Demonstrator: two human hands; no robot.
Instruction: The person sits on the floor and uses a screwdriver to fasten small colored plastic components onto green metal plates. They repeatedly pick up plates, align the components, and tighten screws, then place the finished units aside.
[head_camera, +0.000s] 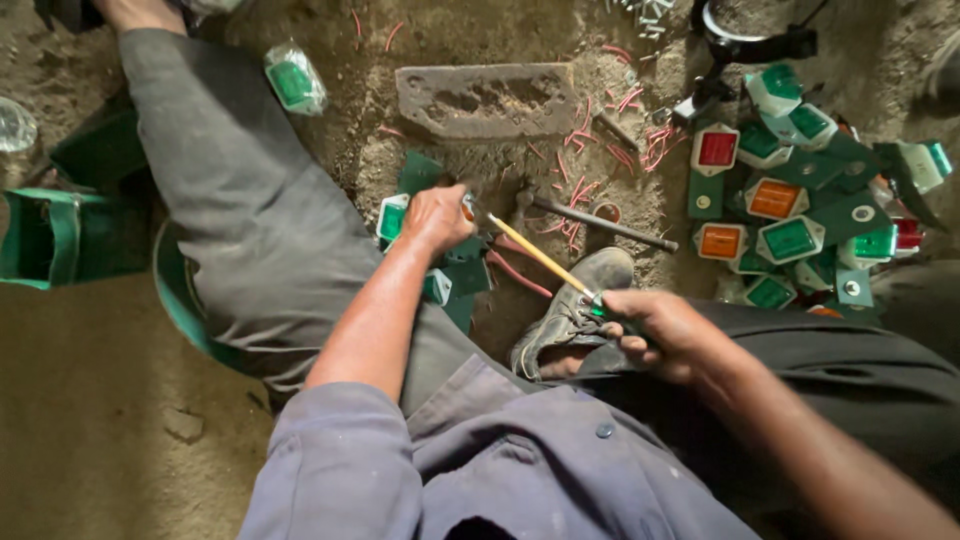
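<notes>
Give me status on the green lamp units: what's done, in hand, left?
Done, by the look of it: a pile of lamp units with green, orange and red lenses lies at right. In hand: the left hand steadies a unit on the ground while the right hand holds a yellow-shafted tool to it. Left: cannot tell; one wrapped unit lies apart.

- Reflectors (790, 240): glossy plastic lenses, green, orange and red.
- Screwdriver (540, 258): smooth yellow shaft.
- Floor (90, 400): rough, dusty earth.
- Shoe (575, 305): scuffed, matt leather.
- Trousers (250, 220): matt grey cloth.
- Slab (487, 98): rusty, pitted metal.
</notes>
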